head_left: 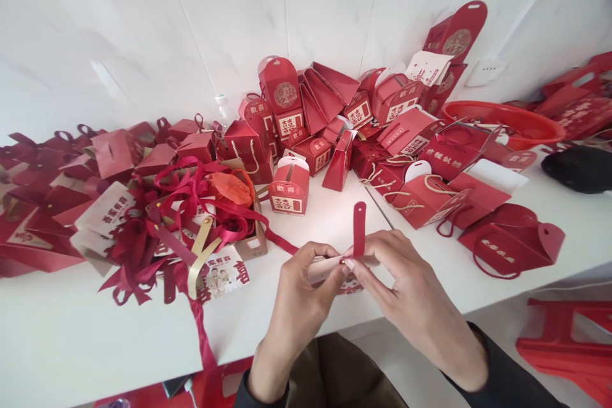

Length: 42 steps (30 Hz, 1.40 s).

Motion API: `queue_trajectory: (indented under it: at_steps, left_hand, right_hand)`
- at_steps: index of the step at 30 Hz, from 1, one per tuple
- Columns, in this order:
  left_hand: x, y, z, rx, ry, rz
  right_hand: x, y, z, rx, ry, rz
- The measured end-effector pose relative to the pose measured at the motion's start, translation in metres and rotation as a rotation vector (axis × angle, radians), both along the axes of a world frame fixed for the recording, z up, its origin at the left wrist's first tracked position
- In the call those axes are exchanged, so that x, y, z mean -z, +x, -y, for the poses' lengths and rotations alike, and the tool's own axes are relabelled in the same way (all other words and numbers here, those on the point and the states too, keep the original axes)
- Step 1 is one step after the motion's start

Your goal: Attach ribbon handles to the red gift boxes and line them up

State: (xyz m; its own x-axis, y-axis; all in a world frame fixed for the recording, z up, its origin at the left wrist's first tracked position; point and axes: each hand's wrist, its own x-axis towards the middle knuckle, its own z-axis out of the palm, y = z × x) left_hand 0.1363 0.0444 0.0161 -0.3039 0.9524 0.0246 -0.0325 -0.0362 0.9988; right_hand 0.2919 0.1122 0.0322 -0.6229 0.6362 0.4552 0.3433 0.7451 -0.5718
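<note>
The left hand and the right hand, both curled with thumbs drawn close to the forefingers, pinched a small box, partly hidden by them, above the white table near its front edge, where a red strap stood upright beside a gold stud at the fingertips. Further in stood a small red carton, and to its left a tangle of red ribbons trailed over the front edge. Red gift boxes crowded the back edge, along with a red basin toward the right.
</note>
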Motion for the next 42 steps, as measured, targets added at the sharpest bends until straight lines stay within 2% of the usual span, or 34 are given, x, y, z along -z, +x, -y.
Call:
queue_trajectory:
  at_steps: [2, 4, 6, 7, 11, 15, 19, 22, 26, 34, 36, 42]
  left_hand:
    - [0.001, 0.001, -0.001, 0.001, -0.02, 0.058]
    - [0.003, 0.001, 0.0, 0.008, -0.026, 0.096]
    - [0.006, 0.0, 0.002, 0.019, -0.027, 0.09]
    - [0.007, 0.0, 0.003, 0.021, -0.025, 0.067]
    - [0.012, -0.002, 0.009, -0.016, 0.027, -0.136]
    - [0.015, -0.002, 0.014, -0.023, 0.106, -0.236]
    - [0.017, 0.0, 0.018, -0.037, 0.199, -0.256]
    - [0.019, 0.001, 0.019, -0.028, 0.227, -0.236]
    - [0.023, 0.002, 0.02, -0.009, 0.243, -0.174]
    - [0.022, 0.003, 0.019, -0.037, 0.268, -0.1]
    - [0.023, 0.003, 0.019, -0.048, 0.265, -0.078]
    - [0.028, 0.003, 0.019, -0.063, 0.275, -0.04]
  right_hand:
    - [0.002, 0.0, 0.002, 0.032, -0.055, -0.045]
    - [0.003, 0.001, 0.003, 0.061, -0.091, -0.192]
    - [0.001, 0.003, 0.001, 0.039, -0.02, -0.328]
    - [-0.001, 0.004, -0.001, 0.006, 0.052, -0.328]
    - [-0.012, 0.007, -0.013, -0.107, 0.324, -0.059]
    - [-0.019, 0.009, -0.026, -0.153, 0.339, 0.032]
    - [-0.022, 0.01, -0.036, -0.294, 0.195, 0.125]
    - [-0.024, 0.009, -0.039, -0.341, 0.086, 0.135]
    - [-0.026, 0.007, -0.033, -0.292, -0.091, 0.086]
    - [-0.02, 0.008, -0.018, -0.237, -0.643, -0.054]
    - [-0.021, 0.008, -0.017, -0.236, -0.699, -0.084]
    - [-0.023, 0.009, -0.015, -0.269, -0.732, -0.138]
